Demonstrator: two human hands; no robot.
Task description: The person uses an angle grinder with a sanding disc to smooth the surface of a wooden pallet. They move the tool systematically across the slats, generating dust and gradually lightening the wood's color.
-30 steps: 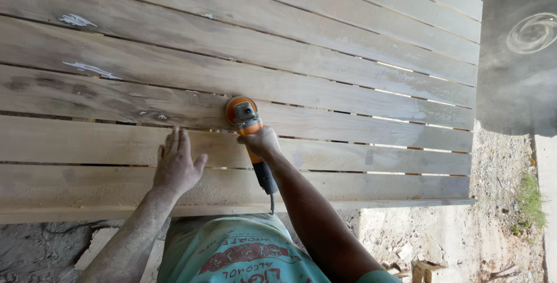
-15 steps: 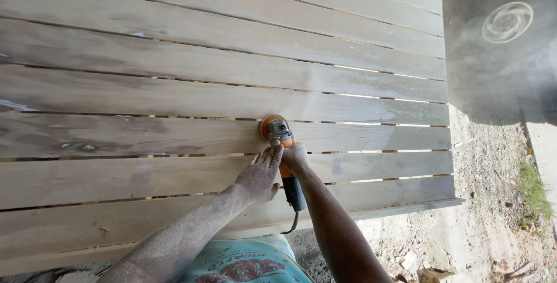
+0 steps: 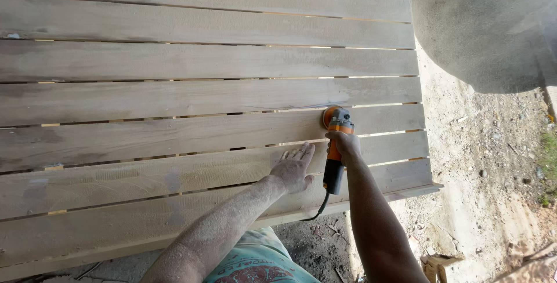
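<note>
The grinder (image 3: 335,144), orange and black, sits disc-down on a plank near the right end of the slatted wooden surface (image 3: 174,57). The right hand (image 3: 343,142) is clamped around its body just behind the head; the black rear handle and cord (image 3: 316,210) trail back toward the person. It looks stiff, compact and fairly heavy, likely to buzz and pull sideways, so the narrow body is the sound place to grip, clear of the disc. The left hand (image 3: 293,170) lies flat, fingers spread, on the next plank just beside the tool. Beyond the surface's edge lies gravelly ground (image 3: 493,161).
</note>
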